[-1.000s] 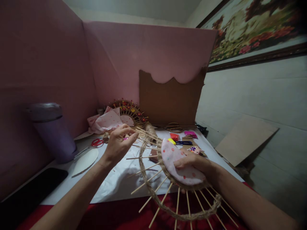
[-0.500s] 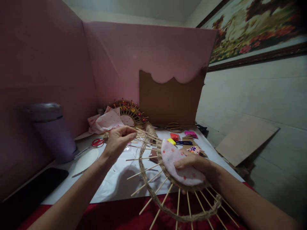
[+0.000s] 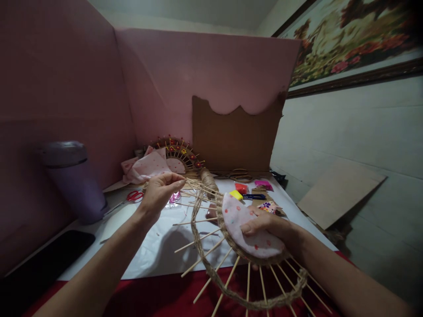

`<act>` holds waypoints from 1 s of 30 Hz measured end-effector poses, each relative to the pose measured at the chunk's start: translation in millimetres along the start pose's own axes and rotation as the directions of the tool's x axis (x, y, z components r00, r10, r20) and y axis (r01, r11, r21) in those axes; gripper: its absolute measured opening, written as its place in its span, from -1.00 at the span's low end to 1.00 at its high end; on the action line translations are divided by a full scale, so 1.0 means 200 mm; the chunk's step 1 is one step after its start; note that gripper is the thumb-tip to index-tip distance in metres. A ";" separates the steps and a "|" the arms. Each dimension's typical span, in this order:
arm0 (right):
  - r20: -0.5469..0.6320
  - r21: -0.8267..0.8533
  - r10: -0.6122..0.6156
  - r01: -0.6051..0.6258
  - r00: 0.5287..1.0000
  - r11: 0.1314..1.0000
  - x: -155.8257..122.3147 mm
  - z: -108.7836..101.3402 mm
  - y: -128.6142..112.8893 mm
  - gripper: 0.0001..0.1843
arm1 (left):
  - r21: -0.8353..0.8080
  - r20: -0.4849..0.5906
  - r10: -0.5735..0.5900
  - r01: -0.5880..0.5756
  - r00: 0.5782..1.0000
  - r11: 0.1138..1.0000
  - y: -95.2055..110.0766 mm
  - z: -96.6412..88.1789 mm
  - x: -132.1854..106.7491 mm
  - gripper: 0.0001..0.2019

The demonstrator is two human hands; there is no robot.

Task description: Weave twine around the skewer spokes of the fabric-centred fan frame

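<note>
My right hand (image 3: pixel 267 224) grips a half-round piece covered in white cloth with red dots (image 3: pixel 239 229), thumb on top and other fingers largely hidden beneath. Jute twine is woven along its curved edge, and thin wooden sticks (image 3: pixel 247 281) fan out from there. A wavy band of braided twine (image 3: pixel 216 279) crosses the sticks farther out. On the left, my left hand (image 3: pixel 161 193) is closed in a pinch beside the tips of the upper sticks; what lies between its fingertips is too small to tell.
Behind stand a twine spool (image 3: pixel 208 182) and a decorated stick fan (image 3: pixel 185 152) beside dotted cloth (image 3: pixel 152 166). Red-handled scissors (image 3: pixel 135 196), a phone (image 3: pixel 66 251) and a purple tumbler (image 3: pixel 74 185) lie or stand left. Coloured clay packets (image 3: pixel 263 185) sit at right, near cardboard (image 3: pixel 234 136).
My left hand has shifted slightly left, still pinched, uncovering more of a pink packet behind it. The right hand keeps its hold, and the fan has tilted only a little.
</note>
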State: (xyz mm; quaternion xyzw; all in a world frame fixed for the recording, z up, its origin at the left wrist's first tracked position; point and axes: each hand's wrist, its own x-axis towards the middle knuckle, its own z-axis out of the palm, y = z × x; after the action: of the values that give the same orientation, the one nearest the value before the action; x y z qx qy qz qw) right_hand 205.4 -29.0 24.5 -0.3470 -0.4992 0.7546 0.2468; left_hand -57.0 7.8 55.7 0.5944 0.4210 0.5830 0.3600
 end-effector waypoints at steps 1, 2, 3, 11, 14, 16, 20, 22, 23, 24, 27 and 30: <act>-0.007 0.012 -0.011 0.011 1.000 1.000 0.00 -0.01 0.01 -0.69 | -0.016 0.014 -0.015 0.015 1.000 1.000 0.00 0.00 0.00 -0.88; -0.020 0.023 -0.028 0.029 0.999 0.999 0.01 -0.01 0.02 -0.68 | -0.033 0.033 -0.033 0.034 0.999 0.999 0.00 -0.01 0.01 -0.87; -0.029 0.032 -0.042 0.043 0.999 0.999 0.01 -0.02 0.03 -0.66 | -0.052 0.055 -0.054 0.057 0.997 0.997 0.00 -0.01 0.01 -0.87; 0.003 0.035 -0.059 0.059 0.998 0.998 0.01 -0.02 0.03 -0.65 | -0.167 0.303 -0.233 0.292 0.924 0.942 -0.02 -0.03 0.01 -0.94; 0.049 0.017 -0.053 0.052 0.997 0.998 0.00 -0.01 0.03 -0.67 | -0.188 0.329 -0.257 0.330 0.909 0.925 -0.03 -0.01 -0.01 -0.87; 0.075 0.008 -0.045 0.045 0.996 0.999 0.00 -0.01 0.03 -0.66 | -0.197 0.340 -0.268 0.347 0.901 0.917 -0.03 0.00 -0.02 -0.80; 0.062 0.016 -0.041 0.040 0.997 0.999 0.00 -0.02 0.04 -0.66 | -0.183 0.343 -0.304 0.380 0.889 0.906 -0.03 0.04 -0.03 -0.80; 0.045 0.014 -0.041 0.040 0.998 0.999 0.00 -0.02 0.04 -0.68 | -0.175 0.326 -0.314 0.384 0.892 0.907 -0.03 0.05 -0.04 -0.82; 0.037 0.013 -0.044 0.043 0.998 0.999 0.00 -0.02 0.04 -0.68 | -0.171 0.321 -0.318 0.385 0.892 0.907 -0.03 0.05 -0.04 -0.83; 0.030 0.016 -0.046 0.046 0.998 0.999 0.00 -0.02 0.05 -0.68 | -0.168 0.319 -0.321 0.386 0.892 0.907 -0.03 0.05 -0.04 -0.83; 0.019 0.039 -0.057 0.056 0.998 0.998 0.00 -0.02 0.05 -0.69 | -0.156 0.312 -0.322 0.383 0.894 0.911 -0.03 0.06 -0.05 -0.84; 0.027 0.052 -0.063 0.062 0.998 0.997 0.00 -0.02 0.05 -0.68 | -0.137 0.291 -0.322 0.372 0.901 0.918 -0.03 0.05 -0.05 -0.86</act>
State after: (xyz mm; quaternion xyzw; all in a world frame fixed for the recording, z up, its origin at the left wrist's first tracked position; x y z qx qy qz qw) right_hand 207.8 -29.5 14.5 -0.3141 -0.4940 0.7639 0.2717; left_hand -46.1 2.1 46.7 0.5444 0.4117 0.4627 0.5657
